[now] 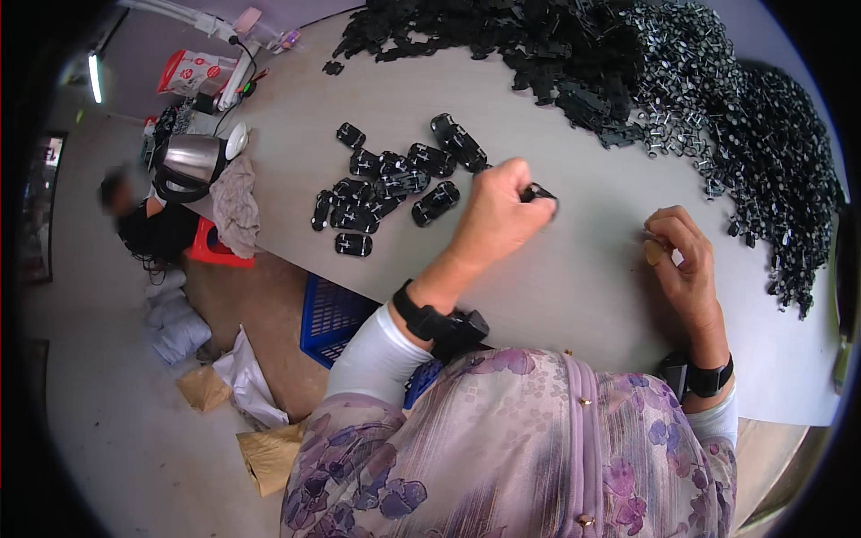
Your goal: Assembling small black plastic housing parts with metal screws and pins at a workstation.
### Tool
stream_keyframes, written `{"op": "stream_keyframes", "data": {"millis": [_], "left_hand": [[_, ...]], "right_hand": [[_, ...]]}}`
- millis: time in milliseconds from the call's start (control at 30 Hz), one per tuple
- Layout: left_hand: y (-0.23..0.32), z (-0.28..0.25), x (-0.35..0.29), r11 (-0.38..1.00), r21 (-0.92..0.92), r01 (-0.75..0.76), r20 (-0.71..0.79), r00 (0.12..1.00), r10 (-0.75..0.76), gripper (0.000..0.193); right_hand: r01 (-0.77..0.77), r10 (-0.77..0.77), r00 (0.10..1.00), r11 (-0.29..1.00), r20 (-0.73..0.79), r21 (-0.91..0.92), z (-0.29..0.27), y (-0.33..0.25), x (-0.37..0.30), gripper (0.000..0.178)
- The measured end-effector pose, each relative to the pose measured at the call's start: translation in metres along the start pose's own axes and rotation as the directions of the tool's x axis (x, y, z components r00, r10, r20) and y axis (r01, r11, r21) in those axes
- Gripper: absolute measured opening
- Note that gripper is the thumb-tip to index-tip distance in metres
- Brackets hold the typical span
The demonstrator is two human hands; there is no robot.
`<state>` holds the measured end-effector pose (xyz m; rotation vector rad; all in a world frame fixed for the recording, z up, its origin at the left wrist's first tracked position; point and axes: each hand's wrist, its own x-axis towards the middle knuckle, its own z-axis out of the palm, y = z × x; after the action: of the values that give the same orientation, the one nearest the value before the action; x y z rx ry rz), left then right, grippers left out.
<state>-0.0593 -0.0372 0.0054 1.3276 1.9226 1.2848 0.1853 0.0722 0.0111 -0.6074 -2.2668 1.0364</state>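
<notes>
Here, left hand curled around black part.

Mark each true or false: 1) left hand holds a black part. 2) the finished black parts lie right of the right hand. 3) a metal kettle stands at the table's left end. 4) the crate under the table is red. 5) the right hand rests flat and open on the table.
1) True: the left hand pinches a small black part in its fingers.
2) False: the cluster of black parts lies left of both hands; right of the right hand is a big pile of small black pieces.
3) True: the metal kettle stands there, beside a crumpled cloth.
4) False: the crate is blue.
5) False: its fingers are curled, pinching something small.
</notes>
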Motion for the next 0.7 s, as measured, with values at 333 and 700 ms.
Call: {"op": "stream_keyframes", "data": {"millis": [333, 700], "left_hand": [[-0.012, -0.045, 0.008, 0.554, 0.805, -0.214, 0.107, 0.970, 0.219, 0.069], [-0.058, -0.135, -0.057, 0.460, 0.879, 0.126, -0.186, 0.978, 0.089, 0.042]], "right_hand": [[-0.046, 0.047, 0.998, 0.999, 0.037, -0.028, 0.003, 0.005, -0.001, 0.012], [-0.081, 0.081, 0.995, 0.997, 0.062, 0.007, 0.003, 0.008, 0.001, 0.013]]}}
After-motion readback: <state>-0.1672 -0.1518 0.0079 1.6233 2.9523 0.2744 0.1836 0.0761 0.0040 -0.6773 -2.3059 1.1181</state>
